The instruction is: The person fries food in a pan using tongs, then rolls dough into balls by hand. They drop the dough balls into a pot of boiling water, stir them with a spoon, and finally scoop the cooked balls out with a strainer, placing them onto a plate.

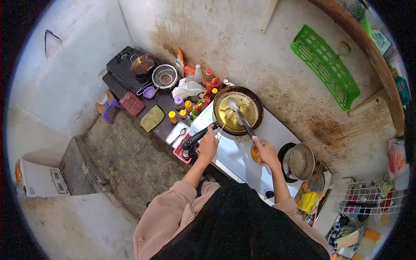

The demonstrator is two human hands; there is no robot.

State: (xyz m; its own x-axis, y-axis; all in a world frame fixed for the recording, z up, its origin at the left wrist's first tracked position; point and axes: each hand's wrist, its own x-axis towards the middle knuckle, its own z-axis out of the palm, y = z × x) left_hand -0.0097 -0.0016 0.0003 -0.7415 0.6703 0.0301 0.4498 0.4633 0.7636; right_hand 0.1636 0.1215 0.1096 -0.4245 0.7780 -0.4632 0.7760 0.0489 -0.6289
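My left hand (209,145) is closed around a thin pale stick (223,125), whose far end reaches into the frying pan. Its fingers also lie against the pan's black handle (198,136); whether they grip it is hard to tell. The dark-rimmed frying pan (259,109) holds yellowish liquid with pale bits. My right hand (266,152) is wrapped round the dark handle of a metal ladle (246,125), with its rounded head over the pan. Partly under my right hand sits a small bowl (255,151) with orange-yellow contents.
A strainer (301,161) rests on a dark pan at the right of the white stove (242,156). Bottles and jars (179,103) stand left of the frying pan, near a second strainer (165,76) and black stove. A green rack (325,67) hangs on the wall.
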